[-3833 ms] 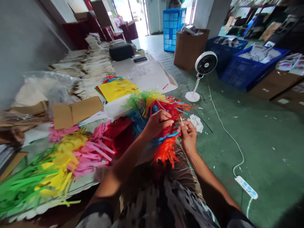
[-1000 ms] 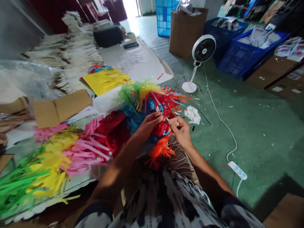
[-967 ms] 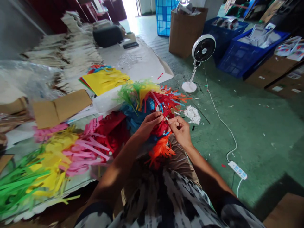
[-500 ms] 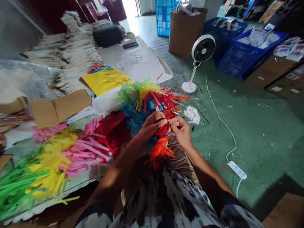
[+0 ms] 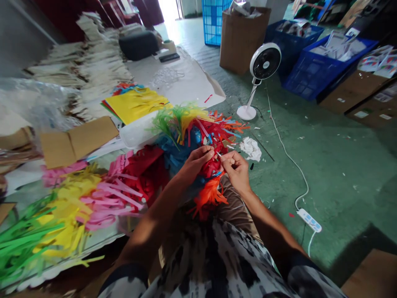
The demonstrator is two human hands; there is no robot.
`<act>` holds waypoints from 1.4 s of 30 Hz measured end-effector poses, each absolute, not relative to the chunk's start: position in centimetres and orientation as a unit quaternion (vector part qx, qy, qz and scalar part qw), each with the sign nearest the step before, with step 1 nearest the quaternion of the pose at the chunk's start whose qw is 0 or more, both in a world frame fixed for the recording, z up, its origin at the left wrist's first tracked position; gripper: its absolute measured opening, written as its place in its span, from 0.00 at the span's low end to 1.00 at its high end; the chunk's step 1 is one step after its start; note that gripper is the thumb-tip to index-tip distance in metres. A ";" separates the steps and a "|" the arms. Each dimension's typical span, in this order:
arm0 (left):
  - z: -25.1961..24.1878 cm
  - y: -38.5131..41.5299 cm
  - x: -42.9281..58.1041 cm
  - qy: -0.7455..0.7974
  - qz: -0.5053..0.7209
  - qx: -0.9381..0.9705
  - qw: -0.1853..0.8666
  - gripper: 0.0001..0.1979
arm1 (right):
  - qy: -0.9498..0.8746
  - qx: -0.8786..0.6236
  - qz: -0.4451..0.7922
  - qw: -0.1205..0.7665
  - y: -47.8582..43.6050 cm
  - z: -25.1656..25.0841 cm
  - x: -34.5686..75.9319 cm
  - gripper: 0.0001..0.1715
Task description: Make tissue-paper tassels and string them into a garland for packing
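My right hand is closed in a pinch, with a short thin white strip sticking out of its fingertips; its kind is too small to make out. Just to the left, my left hand also pinches, but what lies between its thumb and fingers cannot be seen. Beneath both hands, a tassel garland of red, blue and orange fringed strips hangs over my lap. Its orange fringe rests on my brown trousers. Green, yellow and red fringes spread out behind the hands on the table edge.
Green, yellow and pink cut strips cover the table at left, near folded cardboard and yellow fringed sheets. A white fan stands on the floor, its cord running to a power strip. Blue crates stand behind.
My fingertips have drawn slightly apart, the left hand shifting a little left. The white strip now shows between them at the right fingertips.
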State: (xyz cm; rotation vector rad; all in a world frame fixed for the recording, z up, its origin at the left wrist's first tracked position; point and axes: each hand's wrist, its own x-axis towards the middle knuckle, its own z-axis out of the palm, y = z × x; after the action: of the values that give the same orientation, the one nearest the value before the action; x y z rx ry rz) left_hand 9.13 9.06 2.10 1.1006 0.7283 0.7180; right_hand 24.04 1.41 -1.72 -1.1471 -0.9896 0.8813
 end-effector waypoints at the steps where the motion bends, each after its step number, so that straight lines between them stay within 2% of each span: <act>1: 2.1 9.0 9.1 0.331 0.324 0.500 0.732 0.18 | -0.433 -0.504 0.386 0.640 1.4 -1.7 24.0 0.15; 11: 2.8 8.7 9.0 0.328 0.309 0.494 0.744 0.19 | -0.430 -0.507 0.380 0.643 1.4 -1.8 23.9 0.16; 17: 2.2 8.4 9.2 0.316 0.327 0.572 0.683 0.16 | -0.431 -0.509 0.377 0.642 1.4 -2.0 23.9 0.14; 24: 1.2 8.4 9.6 0.351 0.395 0.671 0.521 0.10 | -0.443 -0.497 0.395 0.633 1.4 -1.8 24.2 0.12; 29: 1.2 8.0 9.2 0.370 0.373 0.729 0.439 0.11 | -0.443 -0.489 0.421 0.622 1.5 -1.5 24.2 0.12; 37: 2.6 7.9 8.7 0.349 0.336 0.842 0.240 0.08 | -0.459 -0.502 0.401 0.614 1.7 -1.9 24.2 0.11; 42: 3.5 7.5 8.6 0.333 0.308 0.869 0.195 0.05 | -0.471 -0.513 0.393 0.601 1.8 -1.8 24.2 0.15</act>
State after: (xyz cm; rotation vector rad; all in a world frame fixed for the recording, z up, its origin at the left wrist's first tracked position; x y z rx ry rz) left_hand 8.63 7.53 3.54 2.4365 0.9335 0.8644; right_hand 24.22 1.82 -1.78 -1.1892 -1.0907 0.9105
